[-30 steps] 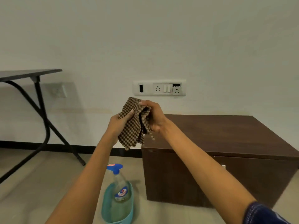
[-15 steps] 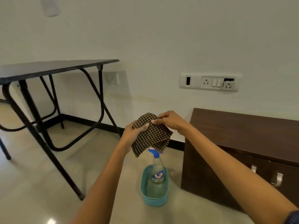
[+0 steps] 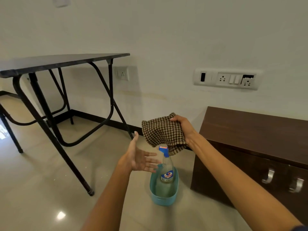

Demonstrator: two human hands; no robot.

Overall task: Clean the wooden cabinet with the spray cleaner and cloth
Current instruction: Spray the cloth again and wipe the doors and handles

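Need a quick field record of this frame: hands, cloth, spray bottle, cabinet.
left hand: open, palm up, fingers beside the bottle neck, not gripping
right hand: holding the checked cloth bunched, above the bottle
spray bottle: upright in the teal tub on the floor, blue trigger head
cabinet: dark wood, right of the tub, doors shut, top bare in view
task state: bottle not yet picked up

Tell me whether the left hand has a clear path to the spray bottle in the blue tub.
Probably yes. The left hand is open and empty, its fingertips beside the spray bottle, which stands upright in the open-topped blue tub. The checked cloth in the right hand hangs above, not between.
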